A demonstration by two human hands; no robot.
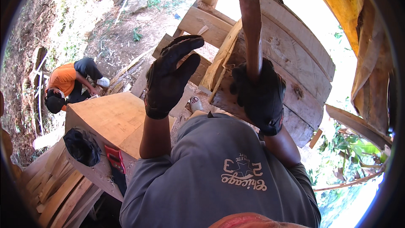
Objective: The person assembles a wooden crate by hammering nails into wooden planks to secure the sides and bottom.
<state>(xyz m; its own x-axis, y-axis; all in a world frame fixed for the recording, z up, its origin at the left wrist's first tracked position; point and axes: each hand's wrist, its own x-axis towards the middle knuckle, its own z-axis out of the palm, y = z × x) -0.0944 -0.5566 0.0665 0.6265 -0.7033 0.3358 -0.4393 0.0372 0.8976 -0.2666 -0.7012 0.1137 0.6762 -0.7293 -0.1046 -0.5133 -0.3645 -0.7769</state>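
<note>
My right hand (262, 97), in a black glove, is wrapped round the lower handle of a claw hammer (252, 29). The hammer stands upright in my grip, its dark metal head at the top of the view. Behind it lies a rough wooden bench top (287, 52) of worn planks. My left hand (173, 74), gloved in black too, is raised beside the bench with its fingers and thumb apart and nothing in it. A light strip of wood (221, 59) runs along the bench's left edge, between my two hands.
At left stands a wooden box (116, 116) with a smooth top; a black cloth-like item (82, 147) and a red-handled saw (115, 159) are at its side. Planks (63, 190) are stacked below. A person in orange (65, 80) crouches further off. Yellow sheeting (337, 4) hangs at right.
</note>
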